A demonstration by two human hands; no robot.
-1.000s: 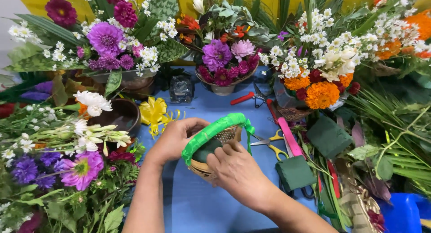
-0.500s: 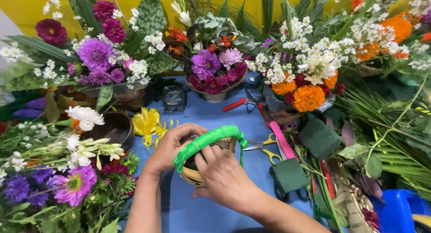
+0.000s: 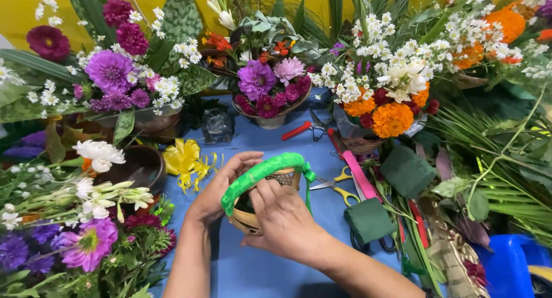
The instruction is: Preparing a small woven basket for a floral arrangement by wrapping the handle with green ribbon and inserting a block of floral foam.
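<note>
at the middle of the blue bench (image 3: 270, 275), a small woven basket (image 3: 253, 220) is held between both hands. the left hand (image 3: 215, 197) is cupped around the basket's far left side, its fingers (image 3: 244, 159) curled over the top of the handle (image 3: 261, 171), which is wrapped in bright green ribbon. the right hand (image 3: 284, 220) is laid over the front of the basket, with its fingers pressed together against the wrapped handle near the rim.

the wrapping appears nearly complete: green ribbon is seen along the whole visible arch, and a loose tail of ribbon (image 3: 309, 186) is left hanging at the right end, so fastening or trimming seems to be what remains. no flowers are set in the basket yet, as far as can be seen.

just right of the basket, yellow-handled scissors (image 3: 339, 186) are laid on the bench, with two dark green foam blocks (image 3: 369, 220) beyond them. a yellow bow (image 3: 184, 160) lies to the left. finished arrangements of purple, white and orange flowers are ranged around the edge.

the basket's inside and its near wall are hidden by the right hand, so its contents cannot be told. whether the ribbon end is pinched under the fingers cannot be made out.
</note>
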